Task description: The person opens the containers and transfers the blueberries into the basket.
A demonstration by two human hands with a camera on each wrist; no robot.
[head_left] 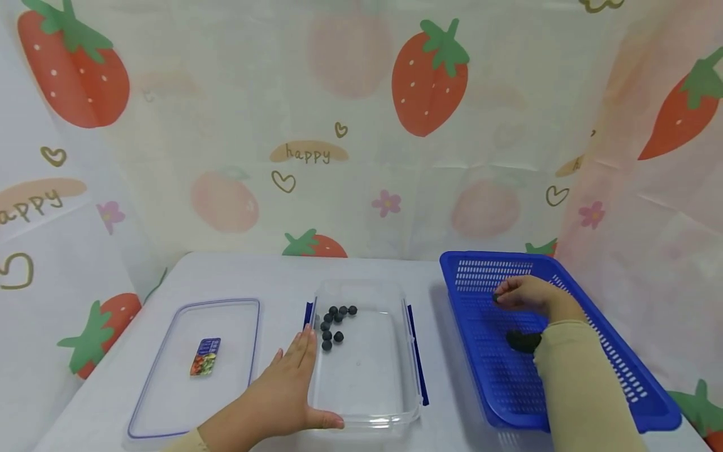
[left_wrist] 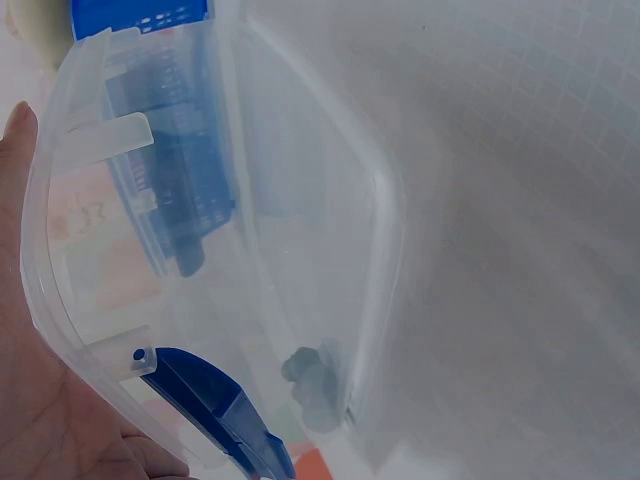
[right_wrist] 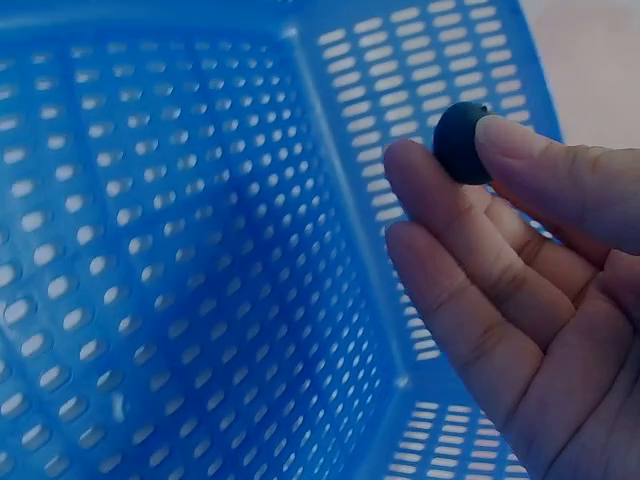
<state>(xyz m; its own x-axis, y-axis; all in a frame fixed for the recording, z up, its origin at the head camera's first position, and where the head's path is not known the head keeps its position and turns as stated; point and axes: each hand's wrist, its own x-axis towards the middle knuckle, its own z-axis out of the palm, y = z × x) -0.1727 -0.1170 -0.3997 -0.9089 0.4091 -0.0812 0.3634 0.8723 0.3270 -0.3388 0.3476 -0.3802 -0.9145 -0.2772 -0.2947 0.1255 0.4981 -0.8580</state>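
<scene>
My right hand (head_left: 531, 295) is over the blue basket (head_left: 480, 370) and pinches a blueberry (right_wrist: 460, 143) between thumb and forefinger. Below that hand, a dark green item (head_left: 521, 341) lies in the basket, partly hidden by my sleeve; its kind is unclear. My left hand (head_left: 282, 390) rests against the near left side of a clear plastic container (head_left: 361, 383), fingers straight and thumb at its front edge. Inside, several blueberries (head_left: 327, 326) lie grouped along the far left. The left wrist view shows the container's side wall and a blue clip (left_wrist: 215, 400) close to the palm.
A clear lid (head_left: 152, 383) with a purple-blue rim lies flat at left, with a printed label (head_left: 205, 356) on it. Blue side clips (head_left: 418, 358) hang open along the container. A strawberry-print curtain (head_left: 361, 125) encloses the white table (head_left: 282, 282) at the back and sides.
</scene>
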